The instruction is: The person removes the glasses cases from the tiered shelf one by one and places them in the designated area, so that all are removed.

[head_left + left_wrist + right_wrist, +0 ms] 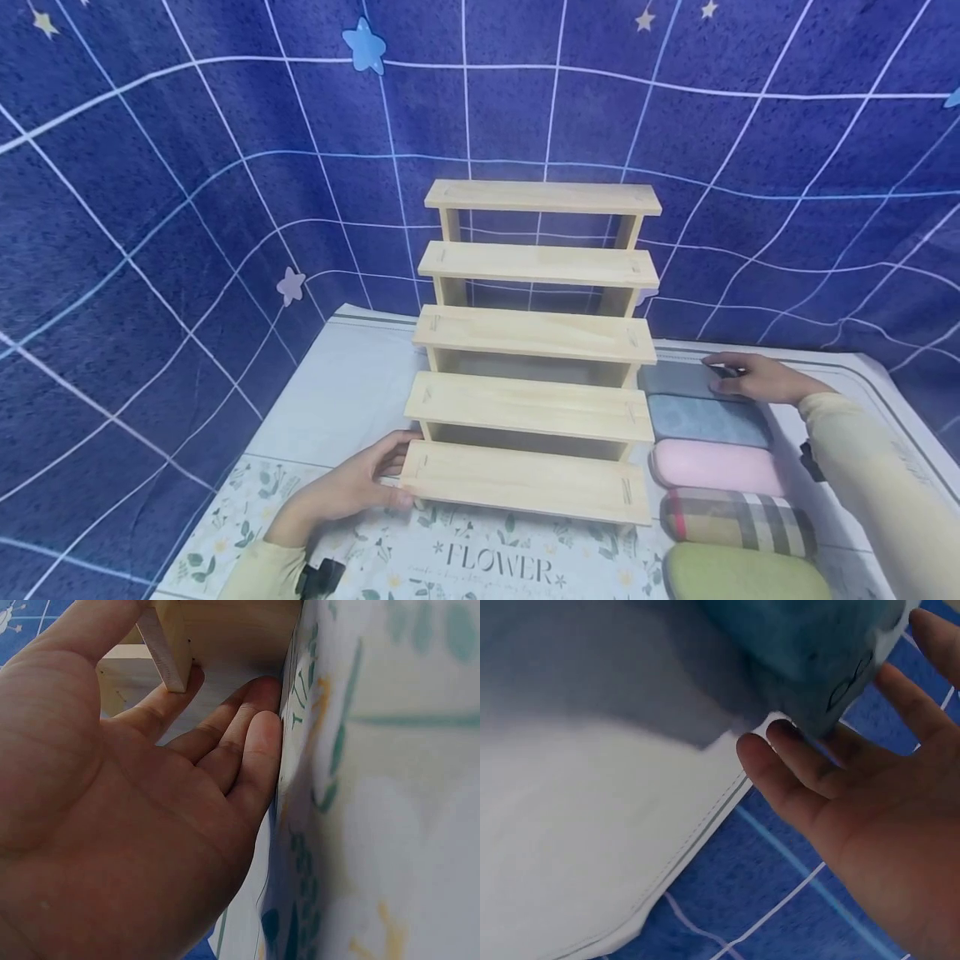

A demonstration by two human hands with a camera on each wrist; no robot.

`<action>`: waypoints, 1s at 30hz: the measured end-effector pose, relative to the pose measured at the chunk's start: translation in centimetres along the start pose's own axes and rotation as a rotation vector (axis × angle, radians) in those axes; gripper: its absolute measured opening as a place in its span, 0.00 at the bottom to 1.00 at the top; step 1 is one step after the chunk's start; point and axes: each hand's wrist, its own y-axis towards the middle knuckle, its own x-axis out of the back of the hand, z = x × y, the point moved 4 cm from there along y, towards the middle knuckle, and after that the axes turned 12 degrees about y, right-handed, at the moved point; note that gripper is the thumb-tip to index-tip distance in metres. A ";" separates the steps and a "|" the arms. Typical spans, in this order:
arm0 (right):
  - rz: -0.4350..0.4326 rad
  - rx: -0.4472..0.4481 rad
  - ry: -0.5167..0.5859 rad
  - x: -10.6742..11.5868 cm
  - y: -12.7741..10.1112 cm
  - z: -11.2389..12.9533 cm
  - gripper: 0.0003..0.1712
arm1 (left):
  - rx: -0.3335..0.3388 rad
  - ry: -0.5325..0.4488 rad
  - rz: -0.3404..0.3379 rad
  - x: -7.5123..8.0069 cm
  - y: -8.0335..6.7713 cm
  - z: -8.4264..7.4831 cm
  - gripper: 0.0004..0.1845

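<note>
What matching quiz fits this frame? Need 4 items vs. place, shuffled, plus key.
Column 1:
1. left hand
2. right hand
3. pink case
4. green case

Column 2:
A. nearest the camera in the row of cases
B. on the grey case at the far end of the row
C. at the left end of the wooden stand's lowest step
D. third from the far end, between the blue and plaid cases

Pairs: 1-C, 2-B, 3-D, 4-A

head: above, forward-down, wide | wrists: close (palm-side) | shared: wooden rack (532,350), mat (352,392)
</note>
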 end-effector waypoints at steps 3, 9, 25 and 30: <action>0.008 0.052 -0.027 -0.6 0.4 0.8 0.32 | -0.005 -0.005 -0.004 0.1 -0.2 0.0 0.41; 0.009 0.108 -0.067 -1.0 1.0 1.7 0.29 | -0.012 0.005 -0.011 0.3 -0.7 0.3 0.41; 0.018 0.163 -0.042 -2.0 1.2 2.2 0.26 | 0.022 0.022 -0.023 0.4 -1.1 0.6 0.41; 0.031 0.158 -0.052 -2.0 1.4 1.9 0.26 | 0.002 0.018 -0.017 0.4 -0.7 0.5 0.41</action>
